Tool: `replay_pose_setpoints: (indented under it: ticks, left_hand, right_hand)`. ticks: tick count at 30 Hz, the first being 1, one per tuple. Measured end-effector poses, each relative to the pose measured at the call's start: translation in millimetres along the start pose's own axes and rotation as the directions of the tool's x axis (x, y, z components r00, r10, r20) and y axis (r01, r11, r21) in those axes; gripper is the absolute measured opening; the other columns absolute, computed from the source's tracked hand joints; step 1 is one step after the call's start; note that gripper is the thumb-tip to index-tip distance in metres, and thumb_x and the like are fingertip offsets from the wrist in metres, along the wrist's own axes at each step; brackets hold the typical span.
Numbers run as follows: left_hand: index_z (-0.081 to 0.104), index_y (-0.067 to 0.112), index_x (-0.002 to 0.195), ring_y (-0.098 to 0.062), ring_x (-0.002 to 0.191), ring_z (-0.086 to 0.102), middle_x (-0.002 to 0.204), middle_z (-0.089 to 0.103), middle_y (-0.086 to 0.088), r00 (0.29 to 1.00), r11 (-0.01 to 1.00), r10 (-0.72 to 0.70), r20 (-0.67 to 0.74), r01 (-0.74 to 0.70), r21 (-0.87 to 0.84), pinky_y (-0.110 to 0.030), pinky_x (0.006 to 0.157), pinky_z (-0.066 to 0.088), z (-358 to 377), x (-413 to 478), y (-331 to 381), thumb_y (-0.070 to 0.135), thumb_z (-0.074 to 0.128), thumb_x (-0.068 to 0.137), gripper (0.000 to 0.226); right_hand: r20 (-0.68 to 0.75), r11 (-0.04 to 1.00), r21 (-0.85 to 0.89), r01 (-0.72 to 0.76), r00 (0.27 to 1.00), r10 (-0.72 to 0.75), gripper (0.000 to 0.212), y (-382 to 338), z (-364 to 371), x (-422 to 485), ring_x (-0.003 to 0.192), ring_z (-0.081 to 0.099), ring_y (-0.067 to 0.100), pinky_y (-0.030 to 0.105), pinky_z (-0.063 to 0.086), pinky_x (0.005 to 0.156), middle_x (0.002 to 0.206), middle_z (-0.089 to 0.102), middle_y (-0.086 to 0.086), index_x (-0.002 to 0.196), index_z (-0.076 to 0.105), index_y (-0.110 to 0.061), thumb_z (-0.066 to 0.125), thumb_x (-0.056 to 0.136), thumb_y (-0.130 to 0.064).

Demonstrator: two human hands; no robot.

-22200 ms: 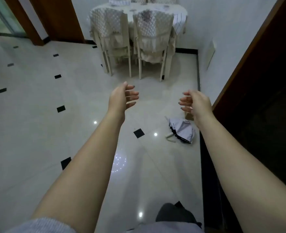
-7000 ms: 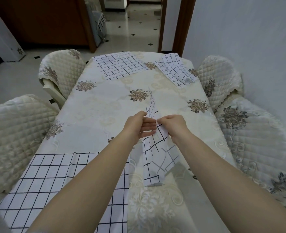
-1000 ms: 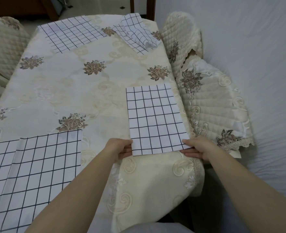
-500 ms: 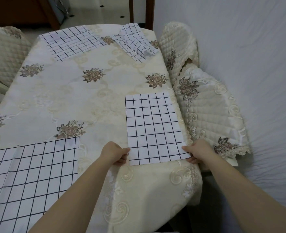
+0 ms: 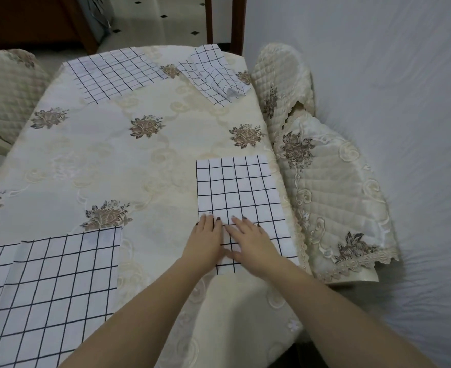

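Shifted inward from the near corners, the left hand (image 5: 205,241) and right hand (image 5: 254,241) are laid flat, fingers (image 5: 210,223) straight, on the near end of the checked cloth (image 5: 236,185); its long axis is stretched away from both, by the right edge of the tabletop (image 5: 152,168).

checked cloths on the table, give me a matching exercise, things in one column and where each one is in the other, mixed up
Things
1. small flat cloth
2. rumpled cloth
3. large cloth
4. chair cover

Places
a. far right corner of the table
b. near left part of the table
c. off the table, beside the wall
d. under the left hand and right hand

Pairs: 1-d, 2-a, 3-b, 4-c
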State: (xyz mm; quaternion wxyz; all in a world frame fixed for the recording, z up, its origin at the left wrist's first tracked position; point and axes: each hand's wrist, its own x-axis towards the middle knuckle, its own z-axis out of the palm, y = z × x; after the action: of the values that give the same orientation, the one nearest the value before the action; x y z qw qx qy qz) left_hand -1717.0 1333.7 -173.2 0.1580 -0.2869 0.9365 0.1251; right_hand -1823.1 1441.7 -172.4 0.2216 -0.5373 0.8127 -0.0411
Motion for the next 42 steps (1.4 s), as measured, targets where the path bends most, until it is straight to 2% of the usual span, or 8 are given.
replay_pose_setpoints:
  ticks: [3, 8, 12, 16, 21, 25, 32, 42]
  left_hand:
    - [0.003, 0.01, 0.153, -0.031, 0.149, -0.004, 0.161, -0.003, -0.014, 0.998, 0.999, -0.031, 0.058, 0.03, 0.019, -0.043, 0.121, 0.01, 1, -3, -5, 0.056, 0.053, 0.087, 0.095]
    - [0.001, 0.017, 0.154, -0.024, 0.149, -0.007, 0.162, -0.007, -0.006, 0.998, 1.0, -0.01, 0.061, 0.011, -0.016, -0.043, 0.12, 0.006, 4, -3, -16, 0.059, 0.059, 0.083, 0.101]
    - [0.015, 0.017, 0.152, -0.022, 0.149, 0.006, 0.161, 0.009, -0.006, 1.0, 0.997, 0.016, -0.023, -0.018, -0.078, -0.039, 0.12, 0.011, -1, 0, -19, 0.059, 0.059, 0.082, 0.092]
    - [0.027, 0.012, 0.149, -0.02, 0.146, 0.018, 0.158, 0.022, -0.007, 0.984, 0.975, 0.003, -0.176, -0.041, -0.217, -0.032, 0.118, 0.016, -26, 22, -21, 0.048, 0.061, 0.087, 0.079]
    - [0.028, 0.007, 0.147, -0.024, 0.144, 0.022, 0.155, 0.027, -0.01, 0.986, 0.969, -0.045, -0.159, 0.005, -0.248, -0.033, 0.113, 0.026, -66, 65, -28, 0.033, 0.066, 0.087, 0.075]
    - [0.026, 0.004, 0.145, -0.026, 0.146, 0.017, 0.156, 0.021, -0.013, 0.996, 0.979, -0.069, -0.063, 0.056, -0.198, -0.034, 0.113, 0.026, -80, 99, -31, 0.038, 0.073, 0.08, 0.087]
    - [0.011, 0.003, 0.149, -0.032, 0.149, -0.002, 0.16, 0.001, -0.019, 0.997, 0.999, -0.052, 0.057, 0.053, -0.008, -0.046, 0.119, 0.016, -80, 133, -42, 0.058, 0.078, 0.064, 0.122]
    - [-0.003, 0.009, 0.152, -0.03, 0.149, -0.008, 0.16, -0.01, -0.017, 0.989, 0.996, -0.078, 0.125, 0.071, 0.059, -0.05, 0.12, 0.009, -66, 144, -59, 0.066, 0.075, 0.062, 0.132]
  right_hand:
    - [0.033, 0.998, -0.041, -0.039, 0.999, 0.04, 0.077, 13, -3, -4, 0.149, 0.001, 0.02, 0.043, 0.009, 0.12, 0.162, 0.002, -0.005, 0.152, 0.014, -0.03, 0.05, 0.089, -0.055]
    - [0.04, 0.962, 0.03, -0.271, 0.962, 0.27, 0.089, 55, -17, -16, 0.149, 0.001, 0.024, 0.041, 0.015, 0.119, 0.162, 0.001, 0.002, 0.153, 0.009, -0.025, 0.058, 0.085, -0.056]
    - [0.061, 0.929, 0.003, -0.37, 0.928, 0.369, 0.093, 63, -27, -14, 0.147, 0.008, 0.029, 0.041, 0.021, 0.117, 0.161, 0.006, 0.007, 0.153, 0.012, -0.017, 0.062, 0.083, -0.052]
    - [-0.04, 0.953, 0.055, -0.299, 0.953, 0.301, 0.081, 54, -38, 8, 0.147, 0.008, 0.027, 0.04, 0.018, 0.118, 0.16, 0.011, 0.008, 0.152, 0.015, -0.016, 0.057, 0.089, -0.046]
    - [-0.06, 0.982, 0.088, -0.169, 0.983, 0.175, 0.067, 36, -51, 59, 0.147, 0.008, 0.026, 0.038, 0.015, 0.118, 0.159, 0.013, 0.009, 0.15, 0.023, -0.017, 0.054, 0.093, -0.035]
    - [-0.057, 0.991, 0.075, -0.112, 0.992, 0.117, 0.066, 29, -61, 101, 0.147, 0.008, 0.028, 0.039, 0.015, 0.118, 0.16, 0.012, 0.01, 0.149, 0.024, -0.017, 0.054, 0.093, -0.034]
    - [0.082, 0.994, -0.103, -0.031, 0.996, 0.04, 0.095, 35, -71, 150, 0.148, -0.003, 0.029, 0.049, 0.01, 0.119, 0.162, -0.002, 0.003, 0.153, 0.007, -0.025, 0.061, 0.082, -0.056]
    - [0.158, 0.991, -0.124, -0.044, 0.985, 0.064, 0.115, 71, -79, 160, 0.148, -0.008, 0.028, 0.051, 0.01, 0.119, 0.161, -0.013, 0.0, 0.153, -0.001, -0.03, 0.073, 0.069, -0.059]
